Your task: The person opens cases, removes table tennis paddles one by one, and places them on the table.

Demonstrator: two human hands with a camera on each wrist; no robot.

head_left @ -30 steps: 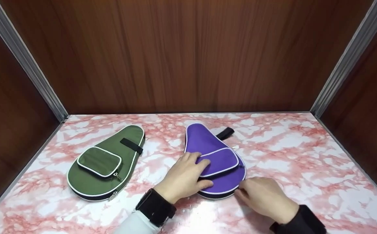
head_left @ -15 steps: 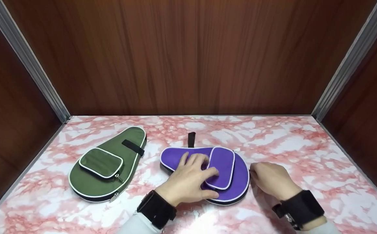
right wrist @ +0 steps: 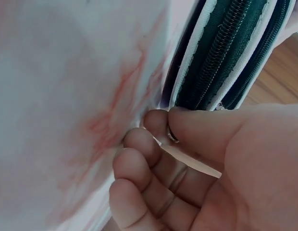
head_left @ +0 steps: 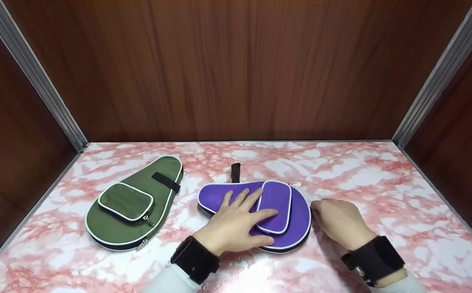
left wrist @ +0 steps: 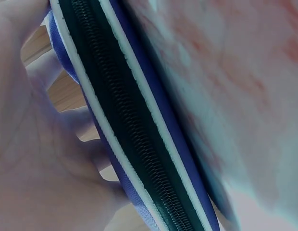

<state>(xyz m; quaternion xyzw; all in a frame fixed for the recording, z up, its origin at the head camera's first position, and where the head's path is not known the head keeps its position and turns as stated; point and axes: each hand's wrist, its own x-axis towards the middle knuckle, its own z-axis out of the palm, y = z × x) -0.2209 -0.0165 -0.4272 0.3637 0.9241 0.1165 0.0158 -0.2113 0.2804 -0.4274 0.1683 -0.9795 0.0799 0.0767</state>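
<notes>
A purple paddle-shaped zip case (head_left: pixel 301 211), piped in white, lies with its narrow end to the left. Spread over its front and pocket (head_left: pixel 275 203) is my left hand (head_left: pixel 233 226), fingers fairly straight and pressing on the fabric. At the round right end, my right hand (head_left: pixel 339 221) pinches the zipper pull (right wrist: pixel 173 136) between thumb and forefinger; only a small shiny bit of it shows. Along the side, the black zipper (left wrist: pixel 125 106) runs with its teeth meshed in the left wrist view. A black strap (head_left: pixel 236 173) sticks out at the far side.
To the left lies a green case (head_left: pixel 118 224) of the same shape, with a pocket, a black strap and metal zipper pulls. The red-and-white marbled table (head_left: pixel 362 175) is bounded by a dark wood-grain back wall (head_left: pixel 236 73) and side walls.
The purple case has turned counterclockwise, its narrow end swinging from the far side to the left. My left fingers have flattened onto it. My right hand has shifted slightly right and away from me.
</notes>
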